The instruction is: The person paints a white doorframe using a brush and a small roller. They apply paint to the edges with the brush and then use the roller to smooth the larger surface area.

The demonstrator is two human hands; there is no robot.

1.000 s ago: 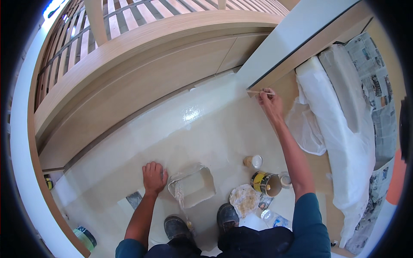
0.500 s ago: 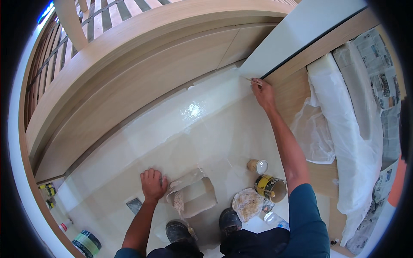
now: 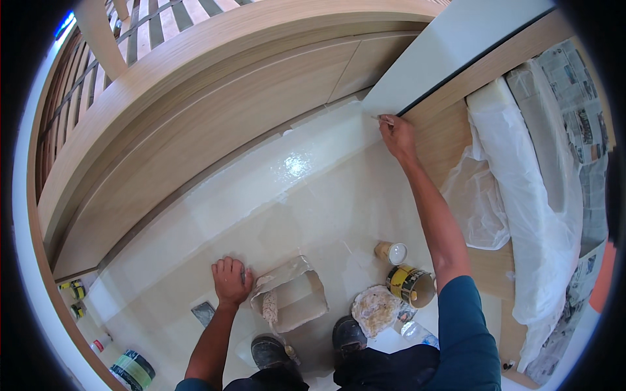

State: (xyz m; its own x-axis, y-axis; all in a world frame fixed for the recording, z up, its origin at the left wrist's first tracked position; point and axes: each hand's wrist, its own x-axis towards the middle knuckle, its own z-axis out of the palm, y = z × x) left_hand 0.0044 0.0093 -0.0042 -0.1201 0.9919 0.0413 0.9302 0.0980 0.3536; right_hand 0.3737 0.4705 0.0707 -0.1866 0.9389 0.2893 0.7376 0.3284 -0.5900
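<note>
My right hand point(image 3: 398, 137) reaches far forward and pinches a slim, pale brush-like tool point(image 3: 385, 120). Its tip is close to the floor by the foot of a white panel point(image 3: 450, 55). Fingers spread, my left hand point(image 3: 230, 279) rests on the pale floor point(image 3: 326, 221), and a small grey patch shows by its thumb. Just right of that hand stands a coated square tray point(image 3: 306, 318) with a paint roller point(image 3: 270, 307) leaning in it. A wet, shiny whitish coat point(image 3: 261, 179) covers a strip of floor along the wooden base.
A cup point(image 3: 390, 251), a yellow-black can point(image 3: 411, 285), a crusted round dish point(image 3: 376, 309) and a clear bottle point(image 3: 417, 333) stand near my right shoe point(image 3: 349, 333). A grey flat piece point(image 3: 203, 313) and a green-banded can point(image 3: 134, 369) lie left. Plastic-wrapped bundle point(image 3: 515, 163) lines the right; wooden bed frame point(image 3: 215, 98) curves ahead.
My right hand has shifted very slightly, still pinching the tool by the panel's foot. The left hand stays on the floor; the view has moved a little.
</note>
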